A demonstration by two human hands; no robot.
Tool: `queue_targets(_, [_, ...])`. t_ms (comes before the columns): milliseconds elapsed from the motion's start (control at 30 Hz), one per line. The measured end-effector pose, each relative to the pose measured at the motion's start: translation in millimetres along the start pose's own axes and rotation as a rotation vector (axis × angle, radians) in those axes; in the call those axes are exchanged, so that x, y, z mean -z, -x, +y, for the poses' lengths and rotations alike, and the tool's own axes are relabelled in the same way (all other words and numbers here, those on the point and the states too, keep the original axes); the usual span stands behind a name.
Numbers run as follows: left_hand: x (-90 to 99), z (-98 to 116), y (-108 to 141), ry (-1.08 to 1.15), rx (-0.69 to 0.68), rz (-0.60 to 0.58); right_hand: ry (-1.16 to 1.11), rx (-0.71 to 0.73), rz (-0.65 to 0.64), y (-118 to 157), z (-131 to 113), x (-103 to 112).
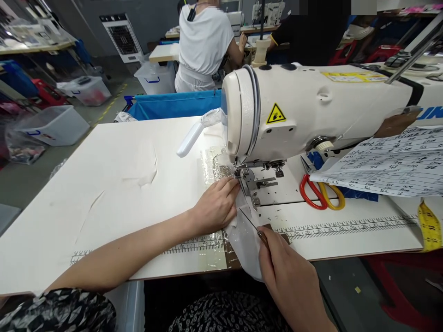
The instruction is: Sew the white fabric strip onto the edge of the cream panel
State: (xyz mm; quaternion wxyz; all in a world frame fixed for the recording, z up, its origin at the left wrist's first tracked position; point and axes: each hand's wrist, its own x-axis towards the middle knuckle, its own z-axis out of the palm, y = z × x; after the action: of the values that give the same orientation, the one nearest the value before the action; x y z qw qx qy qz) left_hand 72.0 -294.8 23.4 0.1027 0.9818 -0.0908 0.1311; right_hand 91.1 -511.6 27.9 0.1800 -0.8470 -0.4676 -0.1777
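A white sewing machine (277,110) stands over the table, its presser foot and needle area (238,171) low at the left end. Close in front of the foot, my left hand (217,203) has its fingers curled together on a piece of white fabric (246,244). The fabric runs from the foot down over the table's front edge. My right hand (289,269) is closed round the brown handle of an awl (249,218). Its thin metal shaft points up and left across the fabric, close to my left fingers.
Scissors (313,193) with red and yellow handles lie right of the machine bed, beside a handwritten sheet (387,161) and a yellow tape measure (429,226). Thread scraps (148,177) lie on the white table (114,212). A person in white (204,41) sits beyond a blue cloth bin (173,105).
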Motion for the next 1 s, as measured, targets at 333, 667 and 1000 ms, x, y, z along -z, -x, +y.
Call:
queue_targets(333, [-1.6,10.7,7.2,-0.073,-0.002,-0.026,0.041,-0.021,0.001,-11.5,4.3,-7.1])
queue_targets(667, [3.4,12.5,9.2,-0.101,-0.037,-0.065,0.008,0.003,0.007,-17.6,0.5,-9.4])
queue_targets(1000, [6.8,5.4,3.3,-0.132,0.025,-0.067,0.031,-0.003,0.045,-28.4,-0.9,-20.0])
